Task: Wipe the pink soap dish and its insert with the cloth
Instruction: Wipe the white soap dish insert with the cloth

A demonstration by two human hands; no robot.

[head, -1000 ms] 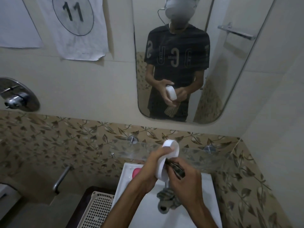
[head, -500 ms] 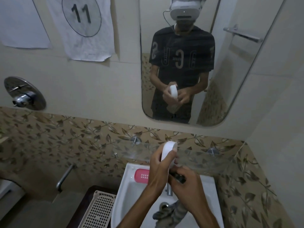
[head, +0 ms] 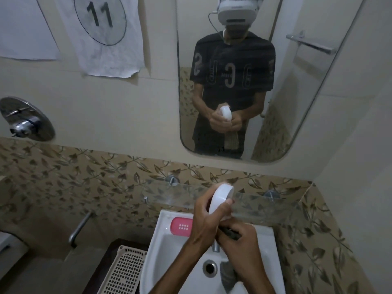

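My left hand [head: 203, 221] grips a white oval soap dish part [head: 219, 199], held on edge above the basin. My right hand [head: 241, 244] is closed on a dark grey cloth [head: 228, 274], pressed against the lower end of the white part; the cloth's tail hangs down into the basin. A pink slotted soap dish piece [head: 181, 226] lies flat on the back left ledge of the white sink [head: 161, 257], partly hidden by my left hand.
A glass shelf [head: 176, 193] spans the wall just behind my hands. The tap [head: 216, 246] and drain [head: 210, 268] lie under them. A beige perforated basket [head: 124, 270] stands left of the sink. A mirror [head: 233, 81] hangs above, a shower valve [head: 26, 119] at left.
The white part has tilted more upright in my left hand. My right hand with the cloth has slid down to its lower end. The view has shifted, showing more of the pink piece.
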